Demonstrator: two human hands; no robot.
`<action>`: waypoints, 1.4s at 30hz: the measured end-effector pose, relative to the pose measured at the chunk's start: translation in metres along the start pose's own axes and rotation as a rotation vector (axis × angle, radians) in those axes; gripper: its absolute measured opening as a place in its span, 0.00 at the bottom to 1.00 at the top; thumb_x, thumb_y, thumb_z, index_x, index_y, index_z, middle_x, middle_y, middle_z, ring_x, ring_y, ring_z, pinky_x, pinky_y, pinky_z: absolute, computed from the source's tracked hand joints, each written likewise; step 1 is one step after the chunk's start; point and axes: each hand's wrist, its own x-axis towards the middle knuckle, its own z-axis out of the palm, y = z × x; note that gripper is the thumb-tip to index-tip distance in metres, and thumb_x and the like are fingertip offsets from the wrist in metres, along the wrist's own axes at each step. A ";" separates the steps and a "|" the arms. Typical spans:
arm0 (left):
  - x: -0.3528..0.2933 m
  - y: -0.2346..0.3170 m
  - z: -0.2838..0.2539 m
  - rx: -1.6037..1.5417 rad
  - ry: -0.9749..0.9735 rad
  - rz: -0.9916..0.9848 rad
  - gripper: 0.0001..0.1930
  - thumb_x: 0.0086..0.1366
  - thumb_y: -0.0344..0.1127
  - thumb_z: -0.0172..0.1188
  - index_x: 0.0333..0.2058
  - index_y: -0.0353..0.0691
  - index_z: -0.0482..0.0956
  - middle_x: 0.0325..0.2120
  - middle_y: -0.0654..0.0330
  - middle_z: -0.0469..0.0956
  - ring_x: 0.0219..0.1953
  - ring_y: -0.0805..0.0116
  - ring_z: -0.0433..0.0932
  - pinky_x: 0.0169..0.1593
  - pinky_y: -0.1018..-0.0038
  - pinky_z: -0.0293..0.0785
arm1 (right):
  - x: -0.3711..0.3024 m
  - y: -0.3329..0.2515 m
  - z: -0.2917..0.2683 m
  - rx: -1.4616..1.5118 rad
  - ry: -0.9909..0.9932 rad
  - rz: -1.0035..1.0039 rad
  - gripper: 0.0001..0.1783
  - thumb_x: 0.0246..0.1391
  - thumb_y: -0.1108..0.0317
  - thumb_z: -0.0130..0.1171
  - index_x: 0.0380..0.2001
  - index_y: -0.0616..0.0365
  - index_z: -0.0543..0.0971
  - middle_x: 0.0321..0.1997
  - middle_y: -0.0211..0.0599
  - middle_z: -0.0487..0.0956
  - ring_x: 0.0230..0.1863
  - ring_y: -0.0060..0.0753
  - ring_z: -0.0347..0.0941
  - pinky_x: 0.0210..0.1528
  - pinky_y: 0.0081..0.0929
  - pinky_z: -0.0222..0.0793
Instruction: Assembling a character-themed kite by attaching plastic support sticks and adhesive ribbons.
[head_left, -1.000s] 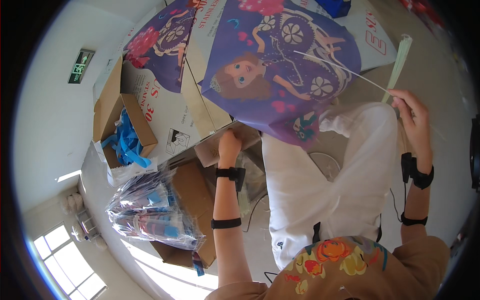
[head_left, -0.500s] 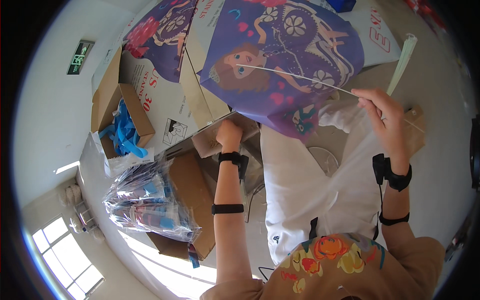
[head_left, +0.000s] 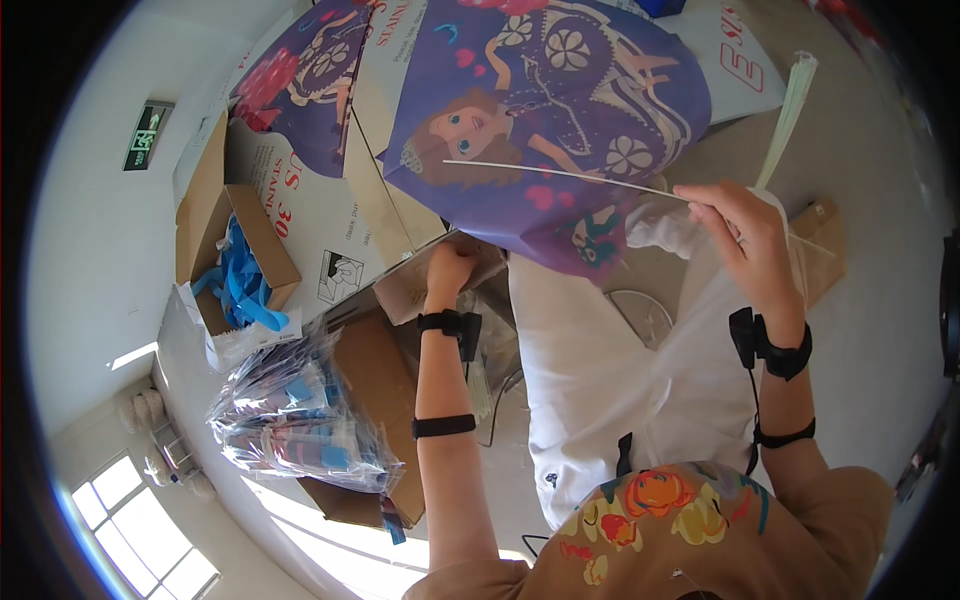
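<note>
My right hand [head_left: 740,240] pinches the near end of a thin white rod [head_left: 560,171]. The rod points left over a purple printed fabric sheet [head_left: 570,120] with a cartoon princess figure, which hangs over the near table edge toward my lap. My left hand [head_left: 450,272] is down in a small open cardboard box [head_left: 400,292] just below that edge. Its fingers are curled, and their tips, with anything in them, are hidden. A bundle of thin pale rods [head_left: 788,120] stands to the right of the sheet, beyond my right hand.
A second printed sheet [head_left: 318,75] lies farther left on the cardboard-covered table [head_left: 320,215]. An open carton [head_left: 262,230] holds blue strips [head_left: 240,280]. Clear plastic packages [head_left: 300,420] sit at a brown carton [head_left: 375,375] on my left. A brown cardboard piece [head_left: 822,240] is at right.
My right hand has moved slightly left and down with the rod, and the rod's far tip sits lower over the sheet. The left hand stays in the small box. The whole view has shifted a little.
</note>
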 end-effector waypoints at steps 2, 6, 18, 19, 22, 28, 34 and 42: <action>-0.008 -0.007 -0.008 -0.126 -0.046 0.005 0.11 0.53 0.39 0.64 0.34 0.42 0.86 0.32 0.49 0.83 0.40 0.49 0.81 0.43 0.62 0.77 | 0.001 -0.001 0.001 0.022 0.015 -0.006 0.12 0.55 0.81 0.57 0.42 0.58 0.80 0.29 0.37 0.77 0.25 0.31 0.73 0.27 0.24 0.66; -0.053 0.036 -0.026 -0.029 0.116 -0.012 0.09 0.58 0.35 0.61 0.34 0.38 0.84 0.34 0.50 0.83 0.38 0.54 0.82 0.41 0.64 0.76 | -0.004 0.007 0.000 -0.001 0.018 0.018 0.12 0.55 0.82 0.57 0.42 0.58 0.80 0.27 0.37 0.76 0.25 0.30 0.72 0.26 0.24 0.64; -0.150 0.175 -0.110 -1.221 0.902 0.616 0.06 0.67 0.25 0.57 0.42 0.32 0.77 0.37 0.58 0.78 0.36 0.70 0.76 0.44 0.76 0.72 | -0.021 -0.018 0.000 0.260 -0.027 -0.059 0.08 0.52 0.80 0.61 0.37 0.59 0.81 0.30 0.30 0.74 0.22 0.20 0.59 0.25 0.18 0.57; -0.149 0.173 -0.107 -1.343 0.718 0.656 0.07 0.68 0.26 0.56 0.43 0.32 0.77 0.37 0.58 0.78 0.38 0.70 0.76 0.44 0.75 0.74 | -0.024 -0.017 0.002 0.285 -0.023 -0.054 0.09 0.52 0.80 0.62 0.37 0.59 0.81 0.30 0.30 0.74 0.21 0.20 0.60 0.24 0.18 0.57; -0.149 0.176 -0.101 -1.506 0.408 0.673 0.09 0.70 0.29 0.55 0.46 0.34 0.77 0.39 0.59 0.77 0.40 0.70 0.76 0.45 0.73 0.75 | -0.030 -0.017 -0.003 0.301 -0.008 -0.034 0.10 0.51 0.80 0.63 0.37 0.58 0.81 0.28 0.32 0.74 0.20 0.21 0.61 0.24 0.20 0.57; -0.150 0.180 -0.093 -1.595 0.294 0.614 0.08 0.70 0.30 0.55 0.45 0.35 0.78 0.40 0.61 0.77 0.41 0.70 0.76 0.44 0.73 0.74 | -0.035 -0.013 -0.014 0.250 0.017 -0.039 0.08 0.50 0.81 0.62 0.33 0.59 0.79 0.25 0.33 0.73 0.20 0.24 0.62 0.24 0.21 0.57; -0.149 0.176 -0.089 -1.742 0.105 0.627 0.08 0.71 0.30 0.54 0.46 0.37 0.76 0.40 0.61 0.77 0.42 0.69 0.76 0.42 0.74 0.74 | -0.036 -0.011 -0.010 0.273 0.023 -0.018 0.08 0.50 0.82 0.62 0.34 0.60 0.79 0.26 0.33 0.73 0.21 0.24 0.62 0.25 0.21 0.58; -0.153 0.178 -0.089 -1.692 0.177 0.622 0.08 0.70 0.30 0.54 0.45 0.35 0.77 0.38 0.58 0.77 0.39 0.69 0.76 0.40 0.75 0.73 | -0.037 -0.012 -0.012 0.268 0.030 -0.012 0.06 0.52 0.81 0.61 0.34 0.61 0.79 0.27 0.33 0.74 0.22 0.23 0.63 0.25 0.21 0.58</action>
